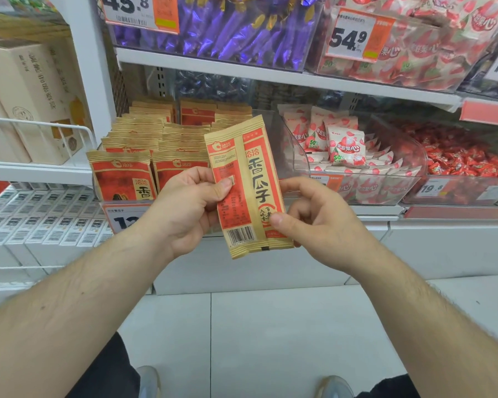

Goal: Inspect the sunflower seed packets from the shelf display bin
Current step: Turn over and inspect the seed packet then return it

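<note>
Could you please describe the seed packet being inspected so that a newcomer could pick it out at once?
Find the clear bin of tan-and-red packets on the middle shelf. Just in front of it, the left hand and right hand hold one packet upright. Unlike the ones standing in the bin, it shows its back, with a barcode near the bottom.

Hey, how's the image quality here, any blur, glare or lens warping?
Head view: the packet held by both hands, left and right, is sharp with a readable barcode; wide-angle bending curves the shelf edges; soft glare on the clear bin; lighting even, shadows faint.
</note>
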### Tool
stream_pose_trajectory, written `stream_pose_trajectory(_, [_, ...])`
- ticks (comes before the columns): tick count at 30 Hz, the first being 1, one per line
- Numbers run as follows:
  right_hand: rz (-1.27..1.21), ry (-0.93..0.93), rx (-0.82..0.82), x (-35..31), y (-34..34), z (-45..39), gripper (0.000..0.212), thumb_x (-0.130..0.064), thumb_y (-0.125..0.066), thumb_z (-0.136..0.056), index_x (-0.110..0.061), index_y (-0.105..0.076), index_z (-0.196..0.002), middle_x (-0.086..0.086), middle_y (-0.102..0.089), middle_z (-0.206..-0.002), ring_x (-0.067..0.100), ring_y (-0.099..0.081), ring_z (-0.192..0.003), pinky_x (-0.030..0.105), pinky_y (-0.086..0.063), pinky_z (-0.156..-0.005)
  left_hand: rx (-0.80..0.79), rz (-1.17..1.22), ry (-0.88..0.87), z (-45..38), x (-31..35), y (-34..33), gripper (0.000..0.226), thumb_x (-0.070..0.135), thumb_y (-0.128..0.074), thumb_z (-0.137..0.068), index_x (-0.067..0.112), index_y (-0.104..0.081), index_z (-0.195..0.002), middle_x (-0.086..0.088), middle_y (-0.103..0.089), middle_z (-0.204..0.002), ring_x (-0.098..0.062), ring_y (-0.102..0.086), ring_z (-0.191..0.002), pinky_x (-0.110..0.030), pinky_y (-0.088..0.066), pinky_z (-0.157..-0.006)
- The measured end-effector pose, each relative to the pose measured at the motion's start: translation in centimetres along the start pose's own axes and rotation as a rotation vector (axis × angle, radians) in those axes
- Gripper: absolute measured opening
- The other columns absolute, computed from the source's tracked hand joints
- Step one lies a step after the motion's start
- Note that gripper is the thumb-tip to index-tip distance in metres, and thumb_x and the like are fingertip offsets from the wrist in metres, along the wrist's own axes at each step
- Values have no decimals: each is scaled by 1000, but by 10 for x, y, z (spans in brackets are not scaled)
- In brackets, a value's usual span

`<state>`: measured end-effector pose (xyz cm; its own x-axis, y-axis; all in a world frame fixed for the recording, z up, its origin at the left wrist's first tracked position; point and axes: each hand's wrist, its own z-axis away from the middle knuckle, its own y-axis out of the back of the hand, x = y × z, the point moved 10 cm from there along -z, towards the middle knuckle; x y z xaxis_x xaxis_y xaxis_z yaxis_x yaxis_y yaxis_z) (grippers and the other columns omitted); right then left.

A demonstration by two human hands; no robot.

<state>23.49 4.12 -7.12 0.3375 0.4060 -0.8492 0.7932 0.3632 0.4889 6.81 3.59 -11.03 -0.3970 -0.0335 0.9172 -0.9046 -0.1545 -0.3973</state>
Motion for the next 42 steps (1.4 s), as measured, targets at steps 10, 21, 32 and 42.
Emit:
stream_pose_trajectory(10, [68,2,-113,-13,-18,4,57,-10,-82,-77,-41,-50,-112,0,-58,-56,11,-55,-54,26,-49,-59,-6,-66,18,4,0,2,20,8,-59,-93,3,-61,-112,-12,-74,-90,-24,-71,-79,-41,-60,-69])
stream_pose_trajectory(21, [226,10,-126,-22,-33,13,64,-13,-78,-76,-36,-49,-128,-18,-60,-52,4,-56,-48,12,-41,-52,-41,-211,-121,13,7,-11,14,7,-57,-95,13,-58,-108,0,-75,-80,-14,-72,-71,-30,-57,-53])
stream_pose_trajectory(32, [442,9,-128,-24,-41,11,82,-31,-79,-76,-46,-31,-141,-17,-54,-55,1,-53,-53,9,-37,-52,-90,-273,-202,18,13,-19,39,32,-77,-78,16,-41,-80,-3,-58,-75,-12,-60,-64,-33,-54,-60])
stream_pose_trajectory(42, [159,97,39,-30,-22,11,35,-61,-51,-91,-37,-68,-72,-2,-55,-50,5,-51,-46,17,-38,-50,-234,-283,-119,18,3,-27,29,23,-72,-71,11,-47,-78,-3,-57,-70,-17,-58,-63,-34,-54,-60])
